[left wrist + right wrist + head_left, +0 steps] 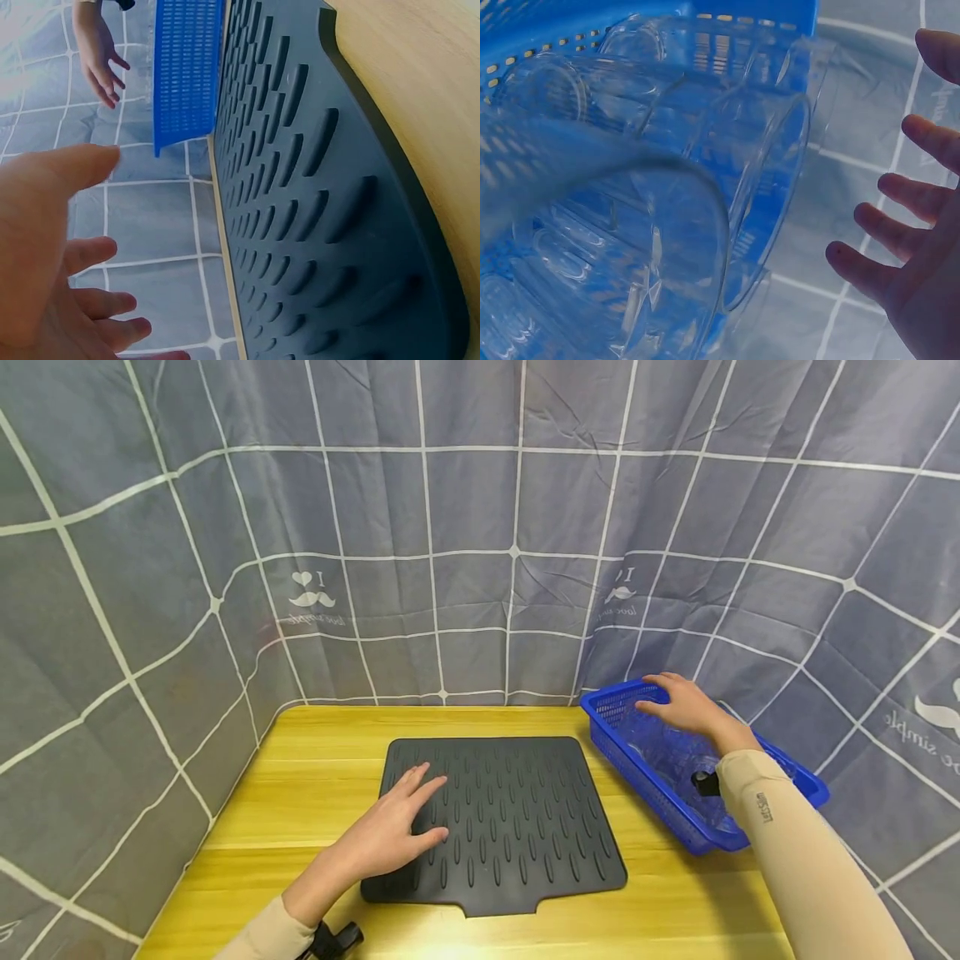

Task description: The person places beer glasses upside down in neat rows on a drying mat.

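R hand [686, 706], fingers spread, 0 held, is nearer: clear cups [742, 135] sit below in basket [641, 777], bench's [300, 793] far R corner, mouths handward, tilt unclear. L hand [390, 835], also w/ 0 held, over mat [525, 827].

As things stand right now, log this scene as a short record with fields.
Left hand: above the mat, fingers spread, holding nothing
Right hand: over the basket, holding nothing
Mat: black, ridged, flat on the wooden table
Basket: blue, right of the mat
Contents: several clear cups
Backdrop: grey curtain with white grid lines
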The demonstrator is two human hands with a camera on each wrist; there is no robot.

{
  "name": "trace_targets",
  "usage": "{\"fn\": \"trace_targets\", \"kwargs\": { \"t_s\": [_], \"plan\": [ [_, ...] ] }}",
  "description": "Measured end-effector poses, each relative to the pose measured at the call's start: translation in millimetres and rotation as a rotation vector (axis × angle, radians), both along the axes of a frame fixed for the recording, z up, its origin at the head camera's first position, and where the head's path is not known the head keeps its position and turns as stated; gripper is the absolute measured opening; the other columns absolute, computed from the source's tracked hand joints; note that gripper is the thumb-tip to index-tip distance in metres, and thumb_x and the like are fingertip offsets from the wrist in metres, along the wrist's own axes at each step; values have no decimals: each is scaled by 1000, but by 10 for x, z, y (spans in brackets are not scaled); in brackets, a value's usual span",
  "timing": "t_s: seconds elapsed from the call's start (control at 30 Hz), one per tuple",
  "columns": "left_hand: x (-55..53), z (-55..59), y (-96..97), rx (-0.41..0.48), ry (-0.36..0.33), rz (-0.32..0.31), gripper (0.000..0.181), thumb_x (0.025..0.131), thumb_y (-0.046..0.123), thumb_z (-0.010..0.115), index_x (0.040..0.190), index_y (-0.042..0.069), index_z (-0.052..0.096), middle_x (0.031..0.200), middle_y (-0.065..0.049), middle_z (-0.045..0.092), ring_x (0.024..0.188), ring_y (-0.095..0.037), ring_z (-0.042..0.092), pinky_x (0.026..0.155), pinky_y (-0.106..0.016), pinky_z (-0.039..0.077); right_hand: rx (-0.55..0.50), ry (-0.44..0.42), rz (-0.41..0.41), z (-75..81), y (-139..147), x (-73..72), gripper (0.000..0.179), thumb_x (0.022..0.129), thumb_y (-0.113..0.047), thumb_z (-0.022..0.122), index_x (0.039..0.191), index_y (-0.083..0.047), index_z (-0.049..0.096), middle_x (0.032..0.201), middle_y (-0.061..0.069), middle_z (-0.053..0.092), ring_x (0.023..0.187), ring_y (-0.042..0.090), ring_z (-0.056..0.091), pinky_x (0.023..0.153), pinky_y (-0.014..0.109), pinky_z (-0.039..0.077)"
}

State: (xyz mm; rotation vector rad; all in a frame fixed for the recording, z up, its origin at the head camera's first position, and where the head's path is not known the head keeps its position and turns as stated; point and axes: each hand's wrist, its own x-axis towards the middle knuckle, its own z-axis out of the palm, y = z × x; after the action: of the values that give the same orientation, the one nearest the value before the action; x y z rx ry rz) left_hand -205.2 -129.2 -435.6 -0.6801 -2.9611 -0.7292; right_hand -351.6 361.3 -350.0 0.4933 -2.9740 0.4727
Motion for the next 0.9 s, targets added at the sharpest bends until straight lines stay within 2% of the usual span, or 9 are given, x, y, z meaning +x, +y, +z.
{"fn": "trace_targets", "kwargs": {
  "t_s": [0.27,0.57,0.9],
  "plan": [
    [-15,-24,-27,112,15,30,72,92,66,59,150,24,49,158,-8,40,142,-34,44,108,-57,43,-47,-114,-66,26,85,-77,73,100,-42,59,150,7,38,151,38,35,139,57,31,112,69,27],
    [-18,-20,-28,184,17,40,67,93,63,61,146,23,52,149,-2,49,138,-27,50,107,-53,45,-53,-171,-76,-31,53,-203,81,94,-48,64,151,4,39,150,37,37,137,58,35,112,68,30],
    [25,-38,-32,211,-32,45,65,92,62,62,144,23,54,147,-1,52,136,-28,51,106,-55,45,-77,-226,-62,-157,57,-255,85,89,-39,73,150,9,38,150,38,36,137,57,35,111,67,32]
  ]
}}
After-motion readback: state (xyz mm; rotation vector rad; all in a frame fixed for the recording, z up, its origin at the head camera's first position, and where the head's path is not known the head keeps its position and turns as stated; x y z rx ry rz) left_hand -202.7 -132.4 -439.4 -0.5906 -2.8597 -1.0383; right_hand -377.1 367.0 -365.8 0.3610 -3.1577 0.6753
